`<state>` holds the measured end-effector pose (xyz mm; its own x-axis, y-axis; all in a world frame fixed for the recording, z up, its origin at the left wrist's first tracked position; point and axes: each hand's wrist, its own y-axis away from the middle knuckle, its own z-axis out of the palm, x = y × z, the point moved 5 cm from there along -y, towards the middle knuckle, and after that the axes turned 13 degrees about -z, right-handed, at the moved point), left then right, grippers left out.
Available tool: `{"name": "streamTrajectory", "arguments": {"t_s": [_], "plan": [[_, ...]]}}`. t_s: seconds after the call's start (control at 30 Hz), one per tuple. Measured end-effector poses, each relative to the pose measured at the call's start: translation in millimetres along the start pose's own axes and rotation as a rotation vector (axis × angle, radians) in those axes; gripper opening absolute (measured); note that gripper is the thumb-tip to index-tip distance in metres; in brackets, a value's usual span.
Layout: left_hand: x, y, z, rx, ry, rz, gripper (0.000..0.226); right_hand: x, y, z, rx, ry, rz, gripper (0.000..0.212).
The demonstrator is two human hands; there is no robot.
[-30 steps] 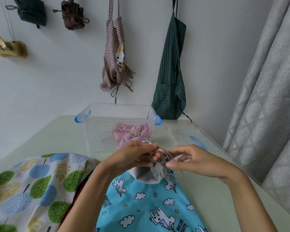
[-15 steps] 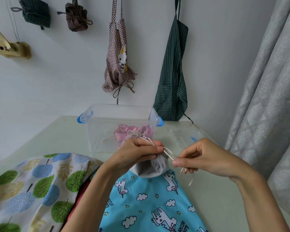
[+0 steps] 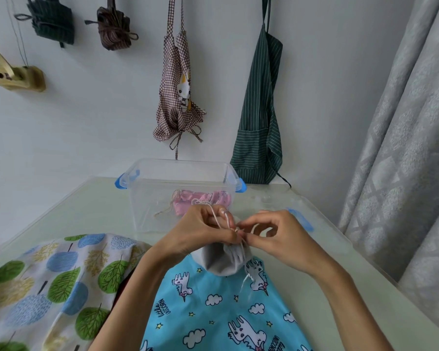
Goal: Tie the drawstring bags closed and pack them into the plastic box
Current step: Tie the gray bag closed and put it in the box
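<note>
Both hands pinch drawstring above "UNICORN"-printed blue bag.

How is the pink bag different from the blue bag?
The pink bag lies inside the plastic box; the blue bag lies on the table. The pink bag looks smaller. The blue bag shows unicorns and clouds; the pink bag's print is too small to tell. Both are cloth.

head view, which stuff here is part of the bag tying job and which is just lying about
Part of the job:
- grey drawstring bag
- its cord, held by left hand and right hand
- plastic box
- pink bag inside it

Lying about:
- checked apron
- green striped apron
- curtain
</note>
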<state>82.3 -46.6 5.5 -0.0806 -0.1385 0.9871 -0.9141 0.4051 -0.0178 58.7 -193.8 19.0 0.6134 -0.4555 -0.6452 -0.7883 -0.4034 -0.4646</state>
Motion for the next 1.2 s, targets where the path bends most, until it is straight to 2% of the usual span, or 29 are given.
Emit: {"name": "streamTrajectory", "arguments": {"t_s": [0.13,0.23,0.4,0.63,0.73,0.9,1.1,1.2], "plan": [[4.3,1.9,-0.8,0.065,-0.012,0.037,0.027,-1.1,-1.1,-0.5,0.120,0.029,-0.059,0.023],[10.1,4.0,-5.8,0.133,0.000,0.095,0.022,-4.0,-2.3,4.0,0.182,0.022,-0.078,0.017],[12.8,8.9,-16.9,0.343,-0.063,0.211,0.018,-2.9,-3.1,6.3,0.224,-0.045,-0.068,0.015],[5.3,4.7,-13.1,0.555,-0.339,0.246,0.005,0.8,-1.8,2.1,0.261,-0.050,-0.096,0.011],[4.1,4.4,-11.3,0.575,-0.364,0.294,0.006,8.1,-1.1,2.2,0.224,-0.150,-0.010,0.005],[5.5,5.3,-11.7,0.605,-0.365,0.356,0.001,16.8,-1.7,4.7,0.225,-0.353,0.147,0.012],[3.4,3.1,-11.1,0.548,-0.292,0.360,0.015,15.6,-1.6,7.1,0.281,-0.326,0.083,0.010],[1.5,-1.5,-12.8,0.445,-0.264,0.302,0.008,15.5,-1.6,-0.5,0.384,-0.269,0.040,0.007]]}}
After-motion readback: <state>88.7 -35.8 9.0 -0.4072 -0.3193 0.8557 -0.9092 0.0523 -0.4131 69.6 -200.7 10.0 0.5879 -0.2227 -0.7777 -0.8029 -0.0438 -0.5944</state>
